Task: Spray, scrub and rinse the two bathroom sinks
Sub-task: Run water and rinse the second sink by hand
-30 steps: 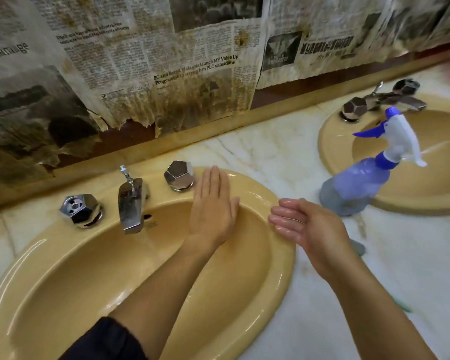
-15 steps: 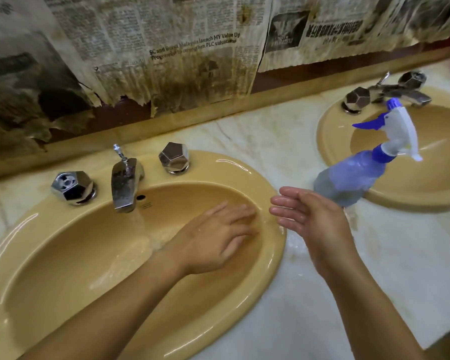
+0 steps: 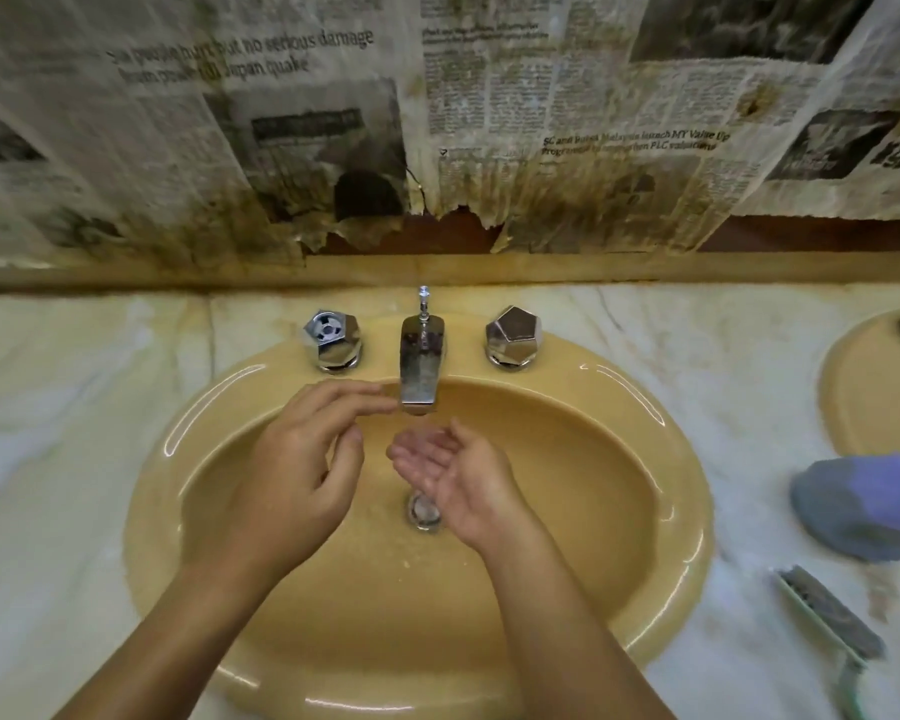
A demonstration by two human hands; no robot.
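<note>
A yellow sink (image 3: 661, 459) fills the middle of the head view, with a chrome spout (image 3: 421, 363), a left knob (image 3: 332, 337) and a right knob (image 3: 513, 335). Water runs from the spout toward the drain (image 3: 422, 511). My right hand (image 3: 463, 475) is cupped palm up under the stream and holds nothing. My left hand (image 3: 302, 470) hovers over the bowl, its fingers loosely bent and its fingertips close to the spout's left side. The second sink (image 3: 853, 387) shows at the right edge.
A blue spray bottle (image 3: 868, 506) lies on the marble counter (image 3: 48, 459) right of the sink. A green scrub brush (image 3: 832, 621) lies in front of it, bristles up. Stained newspaper (image 3: 489, 122) covers the wall behind.
The view has swung left to centre on the left sink. My right hand moved from beside the rim to under the running water. My left hand left the bowl's right wall and rose toward the spout.
</note>
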